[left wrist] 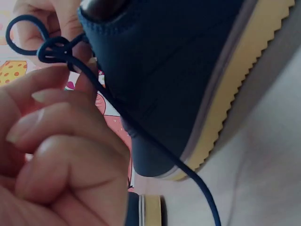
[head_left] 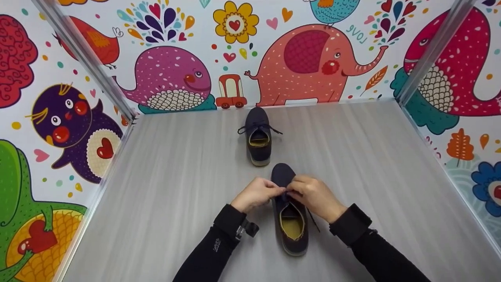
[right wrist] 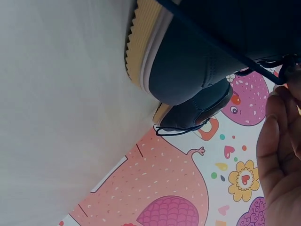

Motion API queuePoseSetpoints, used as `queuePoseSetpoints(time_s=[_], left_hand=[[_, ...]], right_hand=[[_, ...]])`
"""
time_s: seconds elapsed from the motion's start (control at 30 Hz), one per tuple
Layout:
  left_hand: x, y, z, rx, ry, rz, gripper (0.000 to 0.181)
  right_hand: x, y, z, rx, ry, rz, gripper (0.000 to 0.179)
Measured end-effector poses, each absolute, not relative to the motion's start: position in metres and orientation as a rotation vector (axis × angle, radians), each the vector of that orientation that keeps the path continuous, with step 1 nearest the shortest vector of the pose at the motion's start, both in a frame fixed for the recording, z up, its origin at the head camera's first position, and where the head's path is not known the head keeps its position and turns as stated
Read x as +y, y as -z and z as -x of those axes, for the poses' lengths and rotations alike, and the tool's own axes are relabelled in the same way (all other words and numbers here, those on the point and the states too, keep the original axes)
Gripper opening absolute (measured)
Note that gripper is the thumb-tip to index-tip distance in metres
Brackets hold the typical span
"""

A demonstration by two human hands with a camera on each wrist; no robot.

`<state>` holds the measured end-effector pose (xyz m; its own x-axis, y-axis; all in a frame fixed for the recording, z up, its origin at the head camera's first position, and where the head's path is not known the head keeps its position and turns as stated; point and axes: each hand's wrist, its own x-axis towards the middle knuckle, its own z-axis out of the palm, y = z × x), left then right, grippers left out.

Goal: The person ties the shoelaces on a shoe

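Note:
A dark navy lace-up shoe (head_left: 295, 247) with a yellowish insole stands on the floor, toe pointing away from me. My left hand (head_left: 257, 194) pinches its shoelace (left wrist: 155, 146) over the tongue, thumb and forefinger together. From the other side my right hand (head_left: 315, 197) pinches the lace too, its fingertips almost meeting the left ones. In the left wrist view the lace forms a loop (left wrist: 21, 51) and a loose knot above the shoe, and one long end hangs down across the shoe's side. The exact fingertip contact is partly hidden.
Farther off stands the matching shoe (head_left: 257, 117), its laces tied in a bow. Both shoes are on a grey wood-grain floor (head_left: 184, 176). Walls printed with cartoon animals, such as a pink elephant (head_left: 305, 78), enclose the floor, with metal strips (head_left: 82, 58) at the corners.

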<state>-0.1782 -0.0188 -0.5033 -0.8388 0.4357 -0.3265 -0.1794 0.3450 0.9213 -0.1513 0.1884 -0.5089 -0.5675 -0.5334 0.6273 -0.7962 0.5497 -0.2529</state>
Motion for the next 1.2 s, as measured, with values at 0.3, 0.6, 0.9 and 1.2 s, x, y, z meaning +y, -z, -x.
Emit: queuePoseSetpoints(time_s=[0.3,0.6,0.9,1.2], left_hand=[[-0.024,0.501,0.176,2.041,-1.59,-0.235,0.013],[-0.024,0.499,0.169,2.092,-1.697,-0.235,0.011],[-0.031,0.495,0.157,2.169,-1.693,-0.349,0.009],[-0.04,0.495,0.154,2.348,-1.585,-0.37,0.008]], right_hand=[[0.19,0.506,0.15,-2.327,-0.729,-1.097,0.019],[0.182,0.494,0.129,-2.338,-1.071,-0.832,0.008],[0.175,0.492,0.117,-2.476,-1.139,-0.599,0.018],[0.193,0.501,0.119,-2.66,-1.486,-0.296,0.02]])
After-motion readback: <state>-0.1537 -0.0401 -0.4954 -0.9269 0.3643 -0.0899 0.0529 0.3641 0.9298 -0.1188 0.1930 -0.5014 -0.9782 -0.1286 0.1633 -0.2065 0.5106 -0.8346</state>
